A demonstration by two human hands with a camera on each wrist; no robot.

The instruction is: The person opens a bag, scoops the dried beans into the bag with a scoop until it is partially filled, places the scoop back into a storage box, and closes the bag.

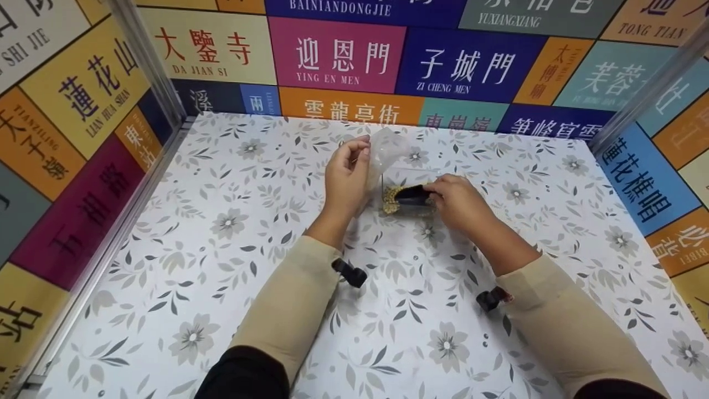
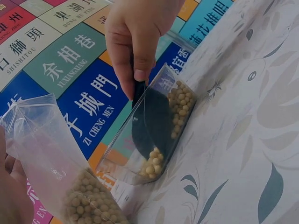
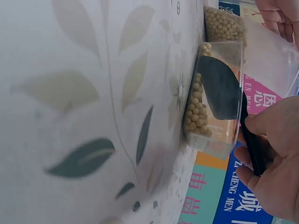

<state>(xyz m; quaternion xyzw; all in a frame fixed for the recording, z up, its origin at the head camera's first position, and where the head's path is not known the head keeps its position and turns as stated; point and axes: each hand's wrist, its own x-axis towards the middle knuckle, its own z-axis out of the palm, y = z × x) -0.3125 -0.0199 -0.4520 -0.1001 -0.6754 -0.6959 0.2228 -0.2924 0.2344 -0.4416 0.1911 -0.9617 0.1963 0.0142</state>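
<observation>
My left hand (image 1: 346, 180) pinches the top edge of a clear plastic bag (image 1: 389, 145), which stands beside the box with round tan soybeans (image 2: 91, 201) in its bottom. My right hand (image 1: 461, 204) grips the handle of a black scoop (image 1: 411, 195). The scoop's blade (image 3: 218, 88) is tilted down inside a clear plastic box (image 2: 122, 148). Loose soybeans (image 3: 196, 112) cover the box floor on both sides of the blade. In the head view, the left hand hides part of the bag.
A white tablecloth (image 1: 277, 183) with grey flowers and leaves covers the table. Coloured panels (image 1: 338, 55) with place names stand along the back and sides. Metal frame posts (image 1: 160, 66) rise at the back corners. Small black wrist cameras (image 1: 350, 273) sit on both sleeves.
</observation>
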